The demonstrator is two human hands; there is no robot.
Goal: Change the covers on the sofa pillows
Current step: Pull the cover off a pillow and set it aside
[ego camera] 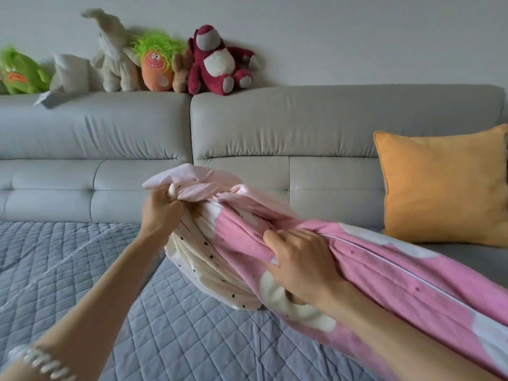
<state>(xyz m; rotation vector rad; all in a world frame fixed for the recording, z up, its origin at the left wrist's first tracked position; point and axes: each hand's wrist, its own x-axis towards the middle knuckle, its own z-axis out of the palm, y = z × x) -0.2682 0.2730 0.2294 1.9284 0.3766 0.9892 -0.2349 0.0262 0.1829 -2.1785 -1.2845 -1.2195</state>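
Above the quilted grey seat pad (82,270), your left hand (160,213) clenches the bunched pale-pink end of the pink pillow cover (398,276), fingers curled tight round the fabric. Just right of that grip, your right hand (299,262) pinches the gathered cover beside its white zipper line (390,264). Between and beneath both grips, the cream dotted pillow (209,270) bulges out. Well right of your hands, an orange cushion (445,185) leans on the sofa back (275,125).
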